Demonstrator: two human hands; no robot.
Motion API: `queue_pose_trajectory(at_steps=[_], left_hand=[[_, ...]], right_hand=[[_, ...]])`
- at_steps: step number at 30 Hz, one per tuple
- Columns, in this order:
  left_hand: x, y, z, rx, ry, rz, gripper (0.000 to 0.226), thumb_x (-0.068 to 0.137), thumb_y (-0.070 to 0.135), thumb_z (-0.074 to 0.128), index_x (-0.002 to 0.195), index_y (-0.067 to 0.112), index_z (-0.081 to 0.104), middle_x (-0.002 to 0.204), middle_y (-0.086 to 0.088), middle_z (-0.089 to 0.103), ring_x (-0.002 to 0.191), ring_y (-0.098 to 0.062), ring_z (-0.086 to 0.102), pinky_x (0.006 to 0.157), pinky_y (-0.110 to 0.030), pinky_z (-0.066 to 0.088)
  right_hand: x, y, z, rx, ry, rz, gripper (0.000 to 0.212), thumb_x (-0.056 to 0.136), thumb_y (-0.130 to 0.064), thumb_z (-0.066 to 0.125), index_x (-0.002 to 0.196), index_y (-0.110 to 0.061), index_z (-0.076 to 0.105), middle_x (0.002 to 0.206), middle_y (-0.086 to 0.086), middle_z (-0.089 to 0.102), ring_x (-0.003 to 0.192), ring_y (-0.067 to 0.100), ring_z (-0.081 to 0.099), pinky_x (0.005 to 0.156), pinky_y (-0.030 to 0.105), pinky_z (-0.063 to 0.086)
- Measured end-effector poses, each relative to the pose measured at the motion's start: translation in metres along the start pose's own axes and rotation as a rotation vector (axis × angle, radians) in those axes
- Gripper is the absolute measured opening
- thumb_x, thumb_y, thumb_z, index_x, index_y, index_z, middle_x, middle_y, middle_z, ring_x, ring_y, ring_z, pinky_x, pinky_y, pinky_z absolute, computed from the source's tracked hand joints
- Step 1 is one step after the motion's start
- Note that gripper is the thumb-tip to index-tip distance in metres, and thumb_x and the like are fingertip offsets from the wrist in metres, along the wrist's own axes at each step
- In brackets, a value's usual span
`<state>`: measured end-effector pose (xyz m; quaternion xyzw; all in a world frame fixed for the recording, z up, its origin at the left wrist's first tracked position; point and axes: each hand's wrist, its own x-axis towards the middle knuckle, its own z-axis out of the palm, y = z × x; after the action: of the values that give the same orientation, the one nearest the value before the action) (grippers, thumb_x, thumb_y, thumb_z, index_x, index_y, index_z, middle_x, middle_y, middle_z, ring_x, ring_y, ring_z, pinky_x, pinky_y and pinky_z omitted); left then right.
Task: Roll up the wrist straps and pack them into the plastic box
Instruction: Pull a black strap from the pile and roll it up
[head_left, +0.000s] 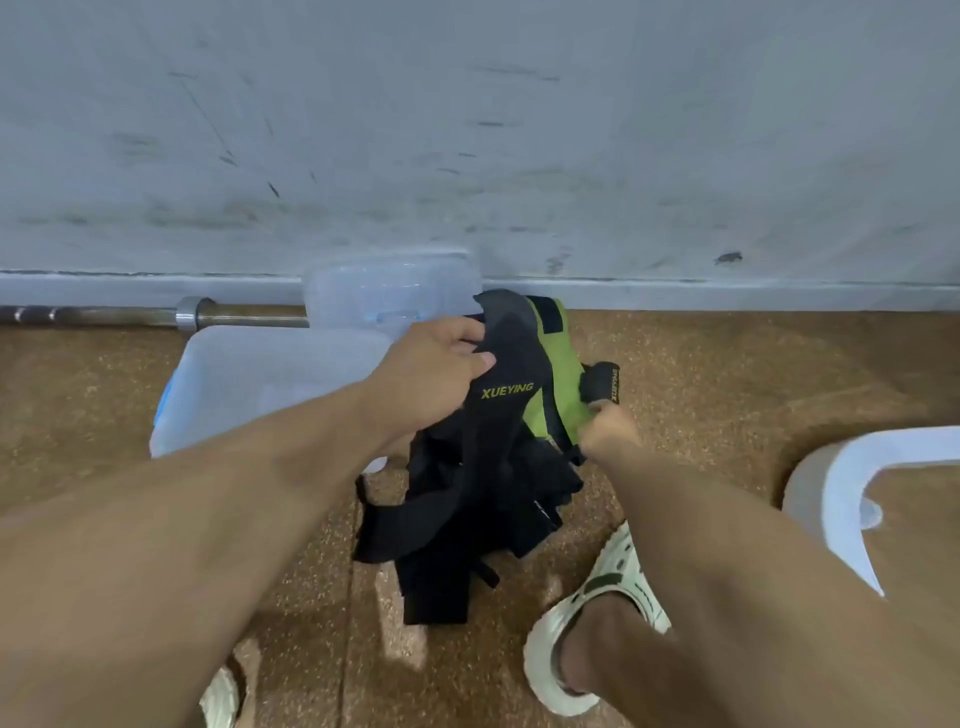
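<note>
A black wrist strap (506, 395) with yellow lettering and a green inner face hangs in front of me over the floor. My left hand (431, 369) grips its upper part, fingers curled over the black fabric. My right hand (610, 428) pinches the narrow black loop end of the strap (602, 382). Below them a heap of black straps (467, 525) lies on the floor. The clear plastic box (249, 374) stands open at the left, and its clear lid (384, 291) leans against the wall behind it.
A steel barbell (156, 314) lies along the foot of the grey wall. The floor is brown speckled rubber. My feet in pale clogs (597, 613) are at the bottom. A white curved object (852, 499) sits at the right edge.
</note>
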<state>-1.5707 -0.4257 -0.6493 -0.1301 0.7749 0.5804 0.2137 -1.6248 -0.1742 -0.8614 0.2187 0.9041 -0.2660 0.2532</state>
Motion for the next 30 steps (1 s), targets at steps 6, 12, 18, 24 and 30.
queue_pose_trajectory(at_steps=[6, 12, 18, 24, 30], left_hand=[[0.032, -0.004, 0.034, -0.011, 0.027, -0.078, 0.04, 0.1, 0.016, 0.063, 0.14, 0.016, 0.057, 0.127, 0.003, 0.062, 0.121, -0.02, 0.062, 0.109, -0.042, 0.049], [0.049, -0.015, 0.039, -0.012, 0.036, -0.144, 0.035, 0.099, 0.017, 0.065, 0.134, 0.017, 0.062, 0.123, 0.001, 0.071, 0.113, -0.02, 0.068, 0.103, -0.043, 0.054], [0.055, -0.008, 0.032, -0.062, 0.102, -0.156, 0.032, 0.1, 0.014, 0.063, 0.132, 0.014, 0.064, 0.117, 0.001, 0.074, 0.103, -0.017, 0.072, 0.096, -0.04, 0.059], [0.028, 0.005, 0.031, -0.111, 0.221, -0.118, 0.041, 0.1, 0.021, 0.062, 0.141, 0.017, 0.057, 0.14, -0.002, 0.061, 0.126, -0.023, 0.058, 0.113, -0.043, 0.045], [-0.02, 0.018, 0.033, -0.177, 0.351, -0.052, 0.041, 0.104, 0.018, 0.056, 0.145, 0.017, 0.053, 0.149, -0.001, 0.052, 0.133, -0.018, 0.05, 0.101, -0.024, 0.035]], right_hand=[[0.07, 0.015, 0.011, -0.003, 0.047, 0.006, 0.086, 0.091, -0.01, 0.053, 0.163, -0.031, 0.011, 0.167, 0.006, 0.022, 0.14, 0.037, 0.044, 0.111, 0.049, 0.044], [0.09, 0.009, -0.001, 0.084, 0.134, 0.106, 0.056, 0.094, -0.006, 0.057, 0.149, -0.009, 0.043, 0.141, 0.02, 0.055, 0.127, 0.04, 0.056, 0.103, 0.046, 0.049], [0.071, -0.006, -0.04, 0.345, 0.315, 0.062, 0.04, 0.11, -0.025, 0.039, 0.136, 0.0, 0.056, 0.132, 0.022, 0.063, 0.12, 0.041, 0.06, 0.096, 0.039, 0.046], [0.046, -0.064, -0.13, 0.544, 0.528, -0.117, 0.049, 0.11, -0.042, 0.036, 0.124, -0.003, 0.063, 0.117, 0.018, 0.068, 0.107, 0.036, 0.064, 0.087, 0.042, 0.051], [-0.028, -0.122, -0.208, 0.494, 0.645, -0.441, 0.04, 0.108, -0.037, 0.04, 0.096, -0.008, 0.064, 0.083, 0.003, 0.064, 0.088, 0.031, 0.066, 0.075, 0.04, 0.053]])
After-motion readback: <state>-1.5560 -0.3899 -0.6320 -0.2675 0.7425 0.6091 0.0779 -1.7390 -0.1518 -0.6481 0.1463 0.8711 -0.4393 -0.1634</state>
